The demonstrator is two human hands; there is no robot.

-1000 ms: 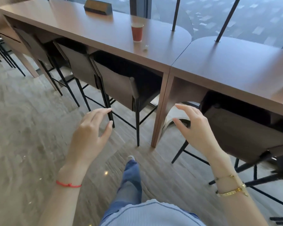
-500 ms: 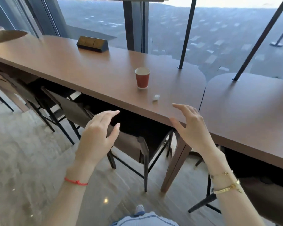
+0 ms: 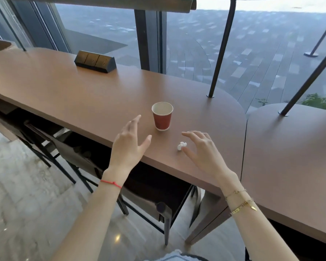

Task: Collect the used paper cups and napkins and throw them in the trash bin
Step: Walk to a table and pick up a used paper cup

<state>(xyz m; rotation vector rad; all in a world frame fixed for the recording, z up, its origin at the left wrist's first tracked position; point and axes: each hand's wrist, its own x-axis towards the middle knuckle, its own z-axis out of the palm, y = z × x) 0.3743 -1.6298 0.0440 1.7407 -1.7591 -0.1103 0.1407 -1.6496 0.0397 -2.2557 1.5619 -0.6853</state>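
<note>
A red paper cup (image 3: 162, 117) with a pale inside stands upright on the long brown counter (image 3: 83, 95). A small crumpled white napkin (image 3: 181, 146) lies on the counter just right of the cup and nearer to me. My left hand (image 3: 129, 146) hovers open over the counter's front edge, just left of the cup and apart from it. Over the counter my right hand (image 3: 203, 151) is open too, fingers spread, its thumb and forefinger framing the napkin without gripping it. No trash bin is in view.
A dark wedge-shaped socket box (image 3: 95, 61) sits at the counter's back left. Black slanted poles (image 3: 220, 51) rise from the counter by the window. A second counter (image 3: 290, 157) adjoins at the right. Dark chairs (image 3: 149, 200) are tucked under the front edge.
The view has closed in on the counter and risen over it. Both hands have reached forward from in front of the counter's edge to beside the cup and the napkin.
</note>
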